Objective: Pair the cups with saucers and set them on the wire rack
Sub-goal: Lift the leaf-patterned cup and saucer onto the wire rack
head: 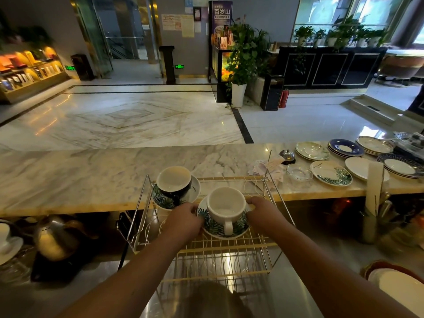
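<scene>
Both hands are gripping 1 leaf-patterned saucer (223,228) by its opposite edges: the left hand (183,220) is pinching the left rim and the right hand (263,211) is pinching the right rim. A white cup (226,206) is sitting upright in the middle of that saucer, its handle pointing toward the person. The saucer is sitting at or just above the top grid of the wire rack (206,251), near the rack's middle; whether it is resting on the wires cannot be told. At the rack's far left corner a dark cup (174,183) with a white inside is standing on a second leaf-patterned saucer (165,198), apart from the held pair. The rack is standing against the near edge of the marble counter (91,175). Toward the counter's right end, well apart from the rack, more saucers are lying: a leaf-patterned one (331,173), a pale one (312,150), a blue-rimmed stack (346,148) and a plain white one (359,167). A small glass dish (299,172) and a call bell (286,156) are sitting between them and the rack.
</scene>
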Action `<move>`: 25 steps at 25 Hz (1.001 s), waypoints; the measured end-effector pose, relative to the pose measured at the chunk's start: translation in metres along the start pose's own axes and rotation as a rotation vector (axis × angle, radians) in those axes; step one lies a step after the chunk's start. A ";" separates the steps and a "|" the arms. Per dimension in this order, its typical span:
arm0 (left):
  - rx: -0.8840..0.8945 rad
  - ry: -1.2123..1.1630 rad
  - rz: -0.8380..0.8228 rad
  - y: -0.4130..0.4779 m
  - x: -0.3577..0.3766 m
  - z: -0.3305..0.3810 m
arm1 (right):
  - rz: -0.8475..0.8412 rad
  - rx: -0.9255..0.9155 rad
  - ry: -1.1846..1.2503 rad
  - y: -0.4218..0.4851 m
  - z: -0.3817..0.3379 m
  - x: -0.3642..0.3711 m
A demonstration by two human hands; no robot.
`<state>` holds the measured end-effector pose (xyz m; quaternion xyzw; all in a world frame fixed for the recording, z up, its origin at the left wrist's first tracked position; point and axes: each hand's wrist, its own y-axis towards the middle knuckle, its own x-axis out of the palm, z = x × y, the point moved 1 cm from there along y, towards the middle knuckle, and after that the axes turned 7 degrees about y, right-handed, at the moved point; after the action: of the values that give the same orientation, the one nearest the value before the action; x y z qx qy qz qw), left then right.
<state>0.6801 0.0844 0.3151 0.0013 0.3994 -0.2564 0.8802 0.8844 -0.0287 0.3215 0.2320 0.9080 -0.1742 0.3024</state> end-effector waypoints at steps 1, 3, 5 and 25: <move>0.020 0.000 0.007 -0.004 -0.001 -0.001 | 0.020 -0.001 0.003 -0.004 0.000 0.001; 0.067 0.009 0.025 -0.013 -0.002 -0.003 | 0.053 -0.015 -0.003 -0.013 0.000 0.001; 0.115 0.071 0.050 -0.022 -0.002 -0.006 | 0.075 -0.079 -0.042 -0.026 -0.002 0.002; 0.645 0.700 0.036 -0.075 0.024 -0.042 | 0.012 -0.376 -0.615 -0.109 0.028 0.042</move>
<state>0.6297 0.0170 0.2845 0.3676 0.5721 -0.3360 0.6516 0.8106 -0.1186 0.2928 0.1143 0.7894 -0.0639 0.5997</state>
